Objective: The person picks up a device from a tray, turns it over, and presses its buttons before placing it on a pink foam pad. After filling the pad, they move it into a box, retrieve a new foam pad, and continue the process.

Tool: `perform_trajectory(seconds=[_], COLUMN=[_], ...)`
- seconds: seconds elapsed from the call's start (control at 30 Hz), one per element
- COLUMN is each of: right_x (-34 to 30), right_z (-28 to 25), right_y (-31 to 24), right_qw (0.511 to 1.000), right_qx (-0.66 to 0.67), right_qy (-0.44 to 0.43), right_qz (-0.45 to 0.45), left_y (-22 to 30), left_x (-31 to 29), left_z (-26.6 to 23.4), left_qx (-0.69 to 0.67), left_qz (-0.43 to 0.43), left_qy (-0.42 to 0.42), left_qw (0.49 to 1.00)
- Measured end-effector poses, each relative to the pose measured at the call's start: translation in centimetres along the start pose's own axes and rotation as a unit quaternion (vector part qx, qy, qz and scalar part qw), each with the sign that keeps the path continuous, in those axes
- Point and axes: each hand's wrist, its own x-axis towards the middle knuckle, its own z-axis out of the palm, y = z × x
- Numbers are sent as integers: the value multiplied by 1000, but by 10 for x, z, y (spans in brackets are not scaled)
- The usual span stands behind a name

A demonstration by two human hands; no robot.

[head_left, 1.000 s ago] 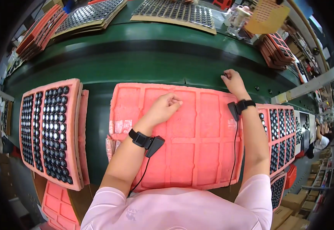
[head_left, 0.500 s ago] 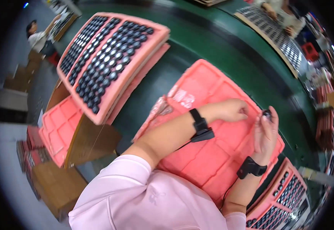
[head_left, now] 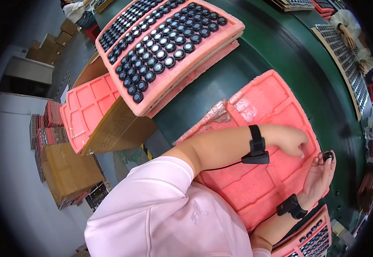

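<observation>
My right hand [head_left: 319,174], palm turned up, pinches a small round black part [head_left: 328,156] at its fingertips. Close by on the left, my left hand [head_left: 292,140] is closed with its fingers curled down; whatever may be in them is hidden. Both hands are over the right part of a pink foam tray [head_left: 233,190] with shallow square compartments. Crumpled clear plastic [head_left: 215,115] lies along its far left edge. Each wrist wears a black strap with a small box.
Stacked pink trays full of black round parts [head_left: 169,62] stand at far left. Another filled tray [head_left: 310,240] is at lower right. Brown cartons [head_left: 68,171] and an unfilled pink tray [head_left: 94,103] are at left. A co-worker [head_left: 351,30] handles a filled panel across the green table [head_left: 297,47].
The view has swung, so the trays and table appear farther right. My left hand has tipped downward toward my right hand, which still holds the black part.
</observation>
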Motion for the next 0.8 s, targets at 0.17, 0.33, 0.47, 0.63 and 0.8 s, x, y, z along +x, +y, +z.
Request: perform_trajectory(seconds=[0.17,0.33,0.47,0.63,0.8], right_x=[-21,-29,-34,-34,-35], right_z=[18,53,49,51,53], right_y=[-6,-1,-18,-27,-28], right_qw=[997,958,939,914,881], right_qx=[-70,-249,-280,-318,-365], right_qy=[32,103,-17,-38,-40], right_qz=[-25,-95,-198,-248,-299], left_y=[12,42,81,96,102], left_x=[-1,-12,-21,-20,-22], left_z=[-26,-55,-78,-77,-72], left_qx=[-255,-340,-322,-267,-215], left_qz=[-71,-79,-43,24,10], left_qy=[-38,116,107,78,61], left_qw=[964,930,940,960,975])
